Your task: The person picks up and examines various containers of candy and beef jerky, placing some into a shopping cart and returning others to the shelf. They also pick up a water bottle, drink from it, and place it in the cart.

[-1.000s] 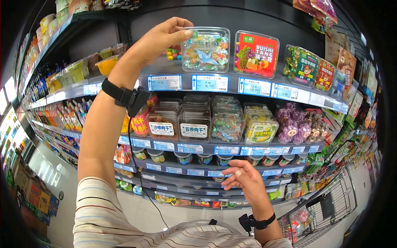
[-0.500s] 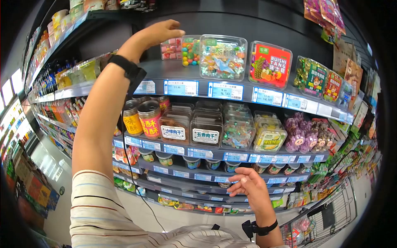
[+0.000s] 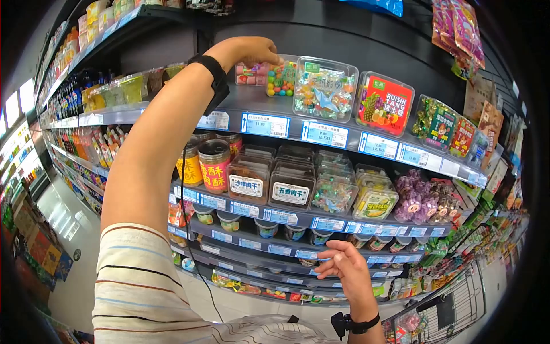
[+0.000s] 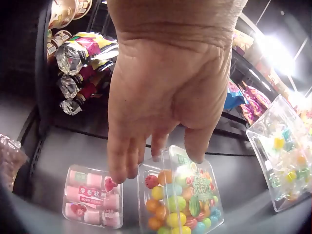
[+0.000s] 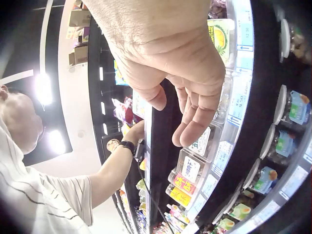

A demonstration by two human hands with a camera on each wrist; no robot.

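My left hand [image 3: 252,50] reaches to the top shelf and pinches the upper edge of a clear box of colourful candy balls [image 4: 183,202], thumb on the front and fingertips behind. Left of that box stands a clear box of pink roll candies [image 4: 92,197]. To its right is a clear box of wrapped candies with a blue paper crane [image 3: 325,92], then a red fruit candy box [image 3: 385,103]. My right hand [image 3: 348,266] hangs loosely curled before the lower shelves, holding nothing, also seen in the right wrist view [image 5: 170,63].
Price labels [image 3: 264,126] line the shelf edge. Below stand yellow and red cans [image 3: 213,166], clear snack boxes [image 3: 292,183] and purple bagged sweets [image 3: 415,195]. A wire shopping cart [image 3: 452,304] is at the lower right. A black cable [image 3: 195,269] hangs from my left wrist.
My left hand let go of the paper-crane candy box, which now stands on the shelf. It drew back leftward, then came to the box of colourful candy balls. The right hand stayed low.
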